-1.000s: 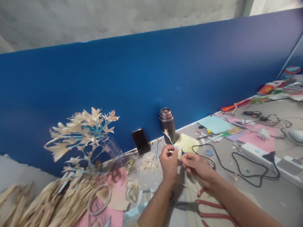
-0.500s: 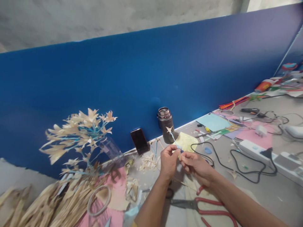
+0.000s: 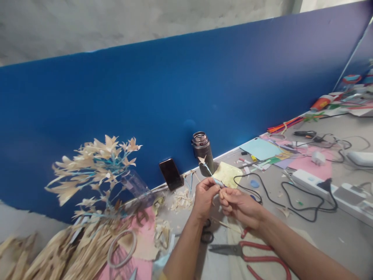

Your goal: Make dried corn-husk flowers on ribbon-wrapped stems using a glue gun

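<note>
My left hand (image 3: pixel 204 196) and my right hand (image 3: pixel 238 205) meet over the grey table, both pinched on a thin blue stem (image 3: pixel 214 178) tipped with a small cream paper flower (image 3: pixel 202 160). The stem slants up and left from my fingertips toward a dark metal flask (image 3: pixel 201 149). A yellow paper sheet (image 3: pixel 229 174) lies just behind my hands. Red-handled scissors (image 3: pixel 247 252) lie on the table under my right forearm.
A bouquet of cream paper flowers (image 3: pixel 96 163) stands in a clear vase (image 3: pixel 136 186) at the left, with a heap of cut strips (image 3: pixel 67 252) below. A phone (image 3: pixel 170 174) leans on the blue partition (image 3: pixel 175 97). Black cables (image 3: pixel 291 198), a power strip (image 3: pixel 326 186) and coloured papers (image 3: pixel 291 157) fill the right side.
Both hands stay pinched on the blue stem and have shifted slightly; the flower tip has turned a little. The view has drifted to the right.
</note>
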The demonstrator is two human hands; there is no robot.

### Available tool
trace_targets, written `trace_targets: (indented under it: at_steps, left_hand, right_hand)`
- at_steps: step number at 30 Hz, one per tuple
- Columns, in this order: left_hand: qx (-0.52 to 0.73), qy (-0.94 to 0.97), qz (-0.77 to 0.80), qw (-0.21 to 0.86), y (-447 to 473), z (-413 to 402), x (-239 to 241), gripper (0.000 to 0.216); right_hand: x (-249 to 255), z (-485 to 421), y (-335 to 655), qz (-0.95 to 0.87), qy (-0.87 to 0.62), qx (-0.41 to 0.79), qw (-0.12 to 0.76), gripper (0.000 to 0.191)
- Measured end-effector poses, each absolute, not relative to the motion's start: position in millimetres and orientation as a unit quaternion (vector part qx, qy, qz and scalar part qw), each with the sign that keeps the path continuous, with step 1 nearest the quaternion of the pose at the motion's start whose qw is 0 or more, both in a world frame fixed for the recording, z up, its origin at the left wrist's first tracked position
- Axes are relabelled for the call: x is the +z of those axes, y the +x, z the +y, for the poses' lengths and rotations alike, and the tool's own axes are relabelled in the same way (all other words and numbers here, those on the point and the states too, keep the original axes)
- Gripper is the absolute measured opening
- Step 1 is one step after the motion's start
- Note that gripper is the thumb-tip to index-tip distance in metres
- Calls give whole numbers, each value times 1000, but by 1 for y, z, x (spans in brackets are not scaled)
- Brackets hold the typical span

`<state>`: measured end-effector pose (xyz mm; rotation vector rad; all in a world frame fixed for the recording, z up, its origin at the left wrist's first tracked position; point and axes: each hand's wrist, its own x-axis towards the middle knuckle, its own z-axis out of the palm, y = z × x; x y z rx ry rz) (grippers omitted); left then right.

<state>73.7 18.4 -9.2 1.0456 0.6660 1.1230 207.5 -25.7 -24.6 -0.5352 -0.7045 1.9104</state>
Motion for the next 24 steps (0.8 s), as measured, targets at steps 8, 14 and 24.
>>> trace_targets:
  at_steps: [8, 14, 24]
  left_hand:
    - [485, 415, 273, 720, 77, 12, -6, 15]
    - [490, 425, 304, 698, 81, 14, -13, 18]
    - [541, 454, 370, 604, 88, 13, -19, 20]
  right_hand:
    - [-23, -24, 206, -282, -214, 787, 504, 36]
    - [-27, -22, 208, -348, -317, 710, 523, 40]
    - [-30, -15, 211, -423, -432, 568, 557, 42]
